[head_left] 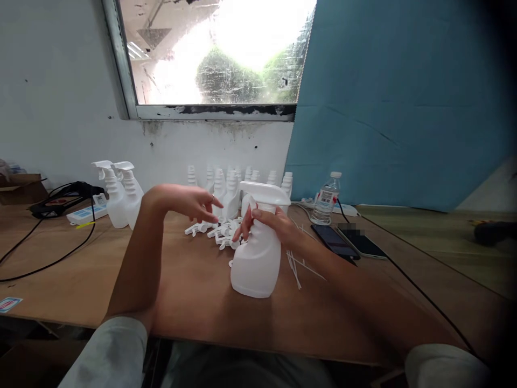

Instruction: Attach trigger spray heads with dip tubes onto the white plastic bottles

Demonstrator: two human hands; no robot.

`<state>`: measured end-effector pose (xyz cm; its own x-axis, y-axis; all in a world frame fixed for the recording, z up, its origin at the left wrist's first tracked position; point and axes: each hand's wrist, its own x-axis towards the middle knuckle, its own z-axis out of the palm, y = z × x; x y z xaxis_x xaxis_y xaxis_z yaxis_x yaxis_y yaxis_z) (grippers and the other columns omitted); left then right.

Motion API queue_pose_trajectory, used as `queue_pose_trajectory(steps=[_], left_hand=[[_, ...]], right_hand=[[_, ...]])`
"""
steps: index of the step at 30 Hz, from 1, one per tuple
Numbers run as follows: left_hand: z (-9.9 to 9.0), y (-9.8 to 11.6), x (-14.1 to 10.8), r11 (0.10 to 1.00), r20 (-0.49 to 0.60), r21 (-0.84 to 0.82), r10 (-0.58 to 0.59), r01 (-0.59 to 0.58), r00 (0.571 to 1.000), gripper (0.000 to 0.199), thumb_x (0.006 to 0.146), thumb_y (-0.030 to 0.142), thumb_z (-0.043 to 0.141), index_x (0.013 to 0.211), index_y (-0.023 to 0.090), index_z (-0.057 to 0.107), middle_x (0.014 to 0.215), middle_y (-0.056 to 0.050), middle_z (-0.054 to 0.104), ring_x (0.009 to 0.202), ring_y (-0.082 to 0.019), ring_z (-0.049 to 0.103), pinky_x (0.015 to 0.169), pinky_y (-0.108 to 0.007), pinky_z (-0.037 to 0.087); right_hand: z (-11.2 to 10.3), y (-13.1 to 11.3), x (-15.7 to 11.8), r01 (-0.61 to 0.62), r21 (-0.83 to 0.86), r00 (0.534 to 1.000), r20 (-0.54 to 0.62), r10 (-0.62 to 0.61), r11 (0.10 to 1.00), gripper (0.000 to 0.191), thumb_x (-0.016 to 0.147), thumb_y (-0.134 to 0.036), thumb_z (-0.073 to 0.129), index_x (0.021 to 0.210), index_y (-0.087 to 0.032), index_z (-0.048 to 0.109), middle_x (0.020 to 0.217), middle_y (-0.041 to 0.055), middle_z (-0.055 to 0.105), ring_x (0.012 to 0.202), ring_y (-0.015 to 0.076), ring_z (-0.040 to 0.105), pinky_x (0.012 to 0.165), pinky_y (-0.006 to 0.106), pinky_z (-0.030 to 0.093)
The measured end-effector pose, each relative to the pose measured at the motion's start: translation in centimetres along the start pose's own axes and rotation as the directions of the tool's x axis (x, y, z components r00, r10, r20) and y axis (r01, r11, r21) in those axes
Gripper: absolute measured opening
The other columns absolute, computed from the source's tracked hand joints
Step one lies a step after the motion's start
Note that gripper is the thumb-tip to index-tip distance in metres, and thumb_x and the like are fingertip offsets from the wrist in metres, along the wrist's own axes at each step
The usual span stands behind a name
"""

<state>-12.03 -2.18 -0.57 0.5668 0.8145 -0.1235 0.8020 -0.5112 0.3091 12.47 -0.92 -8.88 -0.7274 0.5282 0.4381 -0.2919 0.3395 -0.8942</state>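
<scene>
My right hand (274, 225) is wrapped round the neck of a white spray bottle (257, 267), just below its trigger head (264, 193). The bottle is held upright, tilted slightly, above the front middle of the table. My left hand (197, 205) hangs in the air to the left of it, fingers apart and pointing right, with nothing in them. Below and behind the left hand lies a pile of loose white trigger parts (224, 233). Beyond the pile stand several white bottles without spray heads (231, 196).
Two spray bottles with heads (117, 196) stand at left by a power strip (86, 214) and black cables. To the right are a clear water bottle (326, 199), two phones (335, 241) and thin white tubes (297, 269). The wooden table (194, 302) ends close to my body.
</scene>
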Motion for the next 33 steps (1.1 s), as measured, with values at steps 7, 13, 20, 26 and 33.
queue_pose_trajectory(steps=[7, 13, 20, 26, 33], left_hand=[[0.8, 2.3, 1.2, 0.998, 0.079, 0.052, 0.042, -0.046, 0.996, 0.065, 0.079, 0.060, 0.060, 0.134, 0.027, 0.052, 0.107, -0.005, 0.073, 0.086, -0.017, 0.069, 0.065, -0.021, 0.049], [0.7, 3.9, 0.7, 0.928, -0.259, 0.050, 0.370, -0.370, 0.893, 0.041, 0.086, 0.053, 0.056, 0.111, 0.021, 0.066, 0.089, -0.004, 0.073, 0.077, -0.014, 0.067, 0.062, -0.021, 0.049], [0.4, 4.4, -1.1, 0.904, -0.617, 0.226, 0.421, -0.362, 0.665, 0.038, 0.086, 0.053, 0.056, 0.083, 0.020, 0.074, 0.069, -0.001, 0.070, 0.057, -0.009, 0.057, 0.052, -0.021, 0.043], [-1.1, 0.8, -5.1, 0.986, -0.901, 0.098, 0.031, 0.132, 0.432, 0.044, 0.085, 0.055, 0.058, 0.065, 0.017, 0.068, 0.044, 0.006, 0.050, 0.044, -0.004, 0.038, 0.050, -0.021, 0.033], [-2.6, -6.3, -6.1, 0.947, -0.885, -0.245, -0.307, 0.209, 0.351, 0.037, 0.080, 0.052, 0.064, 0.078, 0.016, 0.065, 0.052, 0.006, 0.060, 0.044, -0.005, 0.047, 0.047, -0.025, 0.045]], right_hand=[[-0.4, 0.3, -0.2, 0.002, 0.039, 0.997, -0.075, 0.001, 0.999, 0.023, 0.088, -0.037, 0.056, 0.082, -0.014, 0.057, 0.062, 0.0017, 0.060, 0.066, 0.0197, 0.067, 0.064, 0.033, 0.053], [0.3, -0.3, -0.6, -0.023, -0.014, 0.999, 0.046, 0.024, 1.000, 0.031, 0.091, -0.039, 0.052, 0.079, -0.011, 0.059, 0.070, 0.0056, 0.063, 0.061, 0.0153, 0.063, 0.063, 0.030, 0.052], [1.1, -1.9, -1.2, -0.056, -0.172, 0.992, 0.103, 0.074, 0.984, 0.050, 0.092, -0.052, 0.049, 0.124, -0.015, 0.056, 0.108, 0.0150, 0.067, 0.082, 0.0209, 0.068, 0.072, 0.036, 0.056], [0.1, -5.5, -1.9, 0.102, -0.632, 0.945, -0.179, -0.273, 0.768, 0.056, 0.085, -0.036, 0.065, 0.137, -0.029, 0.046, 0.133, 0.0087, 0.055, 0.116, 0.0229, 0.057, 0.098, 0.045, 0.050], [-1.1, -9.4, -3.6, 0.198, -0.754, 0.831, -0.210, -0.516, 0.626, 0.030, 0.087, -0.027, 0.063, 0.117, -0.022, 0.060, 0.107, 0.0058, 0.067, 0.090, 0.0171, 0.068, 0.087, 0.038, 0.056]])
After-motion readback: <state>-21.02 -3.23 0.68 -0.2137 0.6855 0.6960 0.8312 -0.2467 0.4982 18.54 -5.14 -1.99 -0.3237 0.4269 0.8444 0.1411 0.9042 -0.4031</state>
